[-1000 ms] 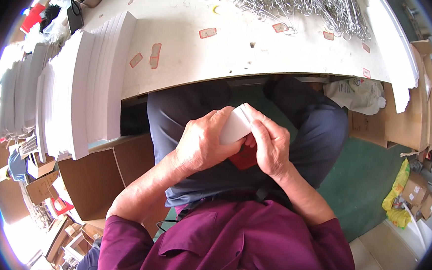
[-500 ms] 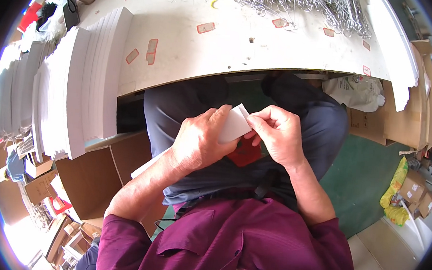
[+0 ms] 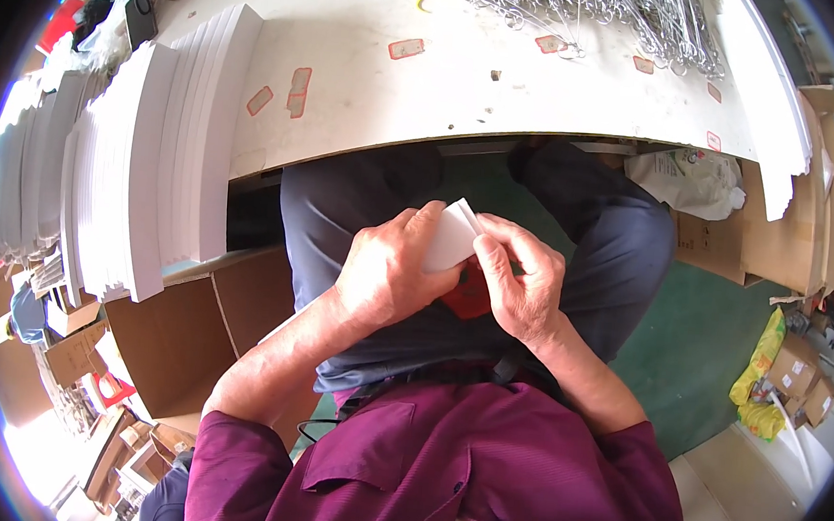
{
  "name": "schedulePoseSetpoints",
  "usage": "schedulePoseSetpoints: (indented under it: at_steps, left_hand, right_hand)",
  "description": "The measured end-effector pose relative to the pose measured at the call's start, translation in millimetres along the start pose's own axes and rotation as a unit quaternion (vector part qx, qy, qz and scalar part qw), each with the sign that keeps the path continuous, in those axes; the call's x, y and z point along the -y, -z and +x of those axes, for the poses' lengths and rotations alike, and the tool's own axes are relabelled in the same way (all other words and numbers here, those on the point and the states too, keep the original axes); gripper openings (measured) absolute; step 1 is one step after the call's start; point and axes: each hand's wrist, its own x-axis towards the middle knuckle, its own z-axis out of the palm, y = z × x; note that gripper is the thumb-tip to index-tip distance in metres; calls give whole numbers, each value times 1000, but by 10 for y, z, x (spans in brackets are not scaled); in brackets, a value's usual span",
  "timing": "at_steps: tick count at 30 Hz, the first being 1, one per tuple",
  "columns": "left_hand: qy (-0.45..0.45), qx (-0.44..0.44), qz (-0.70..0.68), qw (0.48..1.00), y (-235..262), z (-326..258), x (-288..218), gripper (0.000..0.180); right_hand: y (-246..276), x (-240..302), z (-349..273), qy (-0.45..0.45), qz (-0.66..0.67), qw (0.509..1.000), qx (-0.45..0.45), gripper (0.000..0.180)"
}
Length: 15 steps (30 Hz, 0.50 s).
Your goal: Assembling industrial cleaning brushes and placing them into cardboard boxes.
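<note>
A long, narrow white cardboard box (image 3: pixel 449 241) lies across my lap, its near length mostly hidden under my left forearm. My left hand (image 3: pixel 388 270) is wrapped round it close to its upper end. At that end, the thumb and fingers of my right hand (image 3: pixel 521 275) close on the box's edge from the right side. Whether the end flap is folded in cannot be made out. Something red (image 3: pixel 469 297) shows below the box, between my hands.
A white worktable (image 3: pixel 370 95) with red-edged stickers spans the front. Tall stacks of white folded boxes (image 3: pixel 195 142) stand at its left; a pile of wire hooks (image 3: pixel 604 19) lies at the back right. An open brown carton (image 3: pixel 169 341) sits left of my legs, a white sack (image 3: pixel 685 177) under the table.
My right hand has shifted slightly left and turned, its fingers now reaching round the box's end instead of pinching the corner. My left hand keeps its hold.
</note>
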Motion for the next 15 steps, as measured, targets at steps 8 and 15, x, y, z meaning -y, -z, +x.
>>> schedulePoseSetpoints:
  at_steps: [8,15]
  left_hand:
    - [-9,12,-29,999,20,1,-74,56]
    - [3,16,-27,1000,-18,-20,-35,59]
  right_hand:
    - [-79,70,-12,-8,-34,998,57,49]
    - [-255,105,-176,-71,-12,997,37,52]
